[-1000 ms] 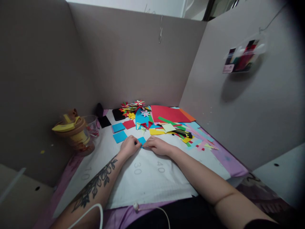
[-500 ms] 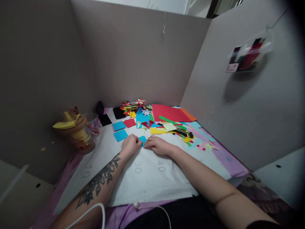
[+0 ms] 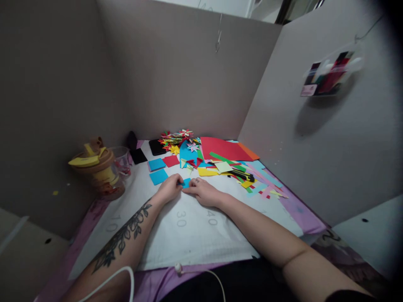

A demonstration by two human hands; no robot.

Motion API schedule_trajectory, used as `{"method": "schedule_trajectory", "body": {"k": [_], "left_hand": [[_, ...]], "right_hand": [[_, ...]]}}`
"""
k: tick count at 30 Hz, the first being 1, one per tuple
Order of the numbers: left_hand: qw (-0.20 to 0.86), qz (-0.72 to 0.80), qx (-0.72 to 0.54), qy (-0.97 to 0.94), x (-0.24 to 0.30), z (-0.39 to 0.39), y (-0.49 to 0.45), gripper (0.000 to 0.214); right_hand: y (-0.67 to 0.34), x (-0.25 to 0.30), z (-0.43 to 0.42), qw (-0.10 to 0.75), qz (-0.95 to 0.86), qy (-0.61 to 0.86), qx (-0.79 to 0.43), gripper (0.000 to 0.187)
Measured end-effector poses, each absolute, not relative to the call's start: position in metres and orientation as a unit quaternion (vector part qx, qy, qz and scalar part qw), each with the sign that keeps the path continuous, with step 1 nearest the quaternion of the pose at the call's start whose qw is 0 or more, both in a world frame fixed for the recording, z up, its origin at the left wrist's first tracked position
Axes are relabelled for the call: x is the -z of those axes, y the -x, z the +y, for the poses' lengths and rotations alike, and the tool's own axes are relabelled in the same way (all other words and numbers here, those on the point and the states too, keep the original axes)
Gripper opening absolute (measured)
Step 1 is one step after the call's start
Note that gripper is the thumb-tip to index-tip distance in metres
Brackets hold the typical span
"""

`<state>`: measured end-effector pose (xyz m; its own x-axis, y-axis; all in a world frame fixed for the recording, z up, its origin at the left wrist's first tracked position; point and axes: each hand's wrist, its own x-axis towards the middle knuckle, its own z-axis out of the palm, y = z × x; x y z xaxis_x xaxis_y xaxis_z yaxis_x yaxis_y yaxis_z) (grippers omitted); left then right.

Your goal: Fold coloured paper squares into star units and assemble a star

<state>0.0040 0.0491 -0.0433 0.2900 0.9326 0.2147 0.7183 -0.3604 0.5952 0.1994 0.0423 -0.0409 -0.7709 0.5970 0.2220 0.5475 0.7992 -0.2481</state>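
A small blue paper piece (image 3: 186, 183) lies on the white mat (image 3: 189, 235) between my two hands. My left hand (image 3: 169, 189) pinches its left edge with curled fingers. My right hand (image 3: 201, 192) presses fingertips on its right side, fingers closed together. Two blue paper squares (image 3: 158, 176) lie just beyond my left hand. My left forearm carries a leaf tattoo.
A heap of coloured paper sheets and scraps (image 3: 226, 161) with a yellow-black cutter (image 3: 242, 174) lies at the right. Folded paper stars (image 3: 176, 140) sit at the back. A yellow-lidded jar (image 3: 96, 172) stands left. Grey partition walls enclose the desk.
Both hands have slid slightly farther away on the mat with the blue piece, and their fingers have drawn closer together over it. The view has shifted a little.
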Motion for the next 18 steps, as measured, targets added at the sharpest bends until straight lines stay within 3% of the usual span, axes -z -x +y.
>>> {"method": "schedule_trajectory", "body": {"k": [18], "left_hand": [[0.206,0.520,-0.279,-0.781,0.043,0.049,-0.002,0.017]], "right_hand": [[-0.219,0.042,0.054,0.242,-0.924,0.263,-0.136,0.031]]}}
